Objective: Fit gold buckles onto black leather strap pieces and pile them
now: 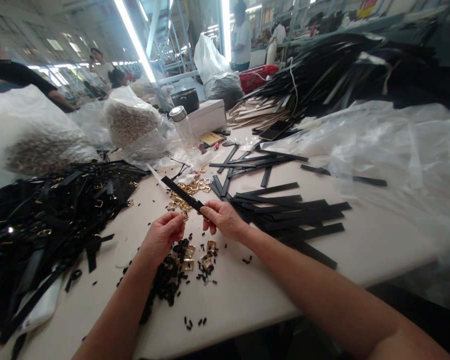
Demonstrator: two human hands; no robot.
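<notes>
Over the middle of the table, my right hand (pixel 219 217) is closed on the near end of a black strap (pixel 182 192), which points away to the upper left. Close beside it, my left hand (pixel 167 231) pinches a small gold buckle (pixel 185 216) between thumb and fingertips; the fingers partly cover it. Beneath the hands lie several gold buckles (pixel 188 264) and a heap of small black pieces (pixel 167 280). Farther back is a pile of gold buckles (pixel 195 189). Loose black straps (pixel 285 202) lie to the right of my right hand.
A large heap of buckled black straps (pixel 71 210) covers the table's left side. Behind stand filled plastic bags (pixel 129 120), a glass bottle (pixel 183 127) and a white box (pixel 210 117). Clear plastic sheeting (pixel 397 150) lies right, below a big black strip bundle (pixel 333 65). People are in the background.
</notes>
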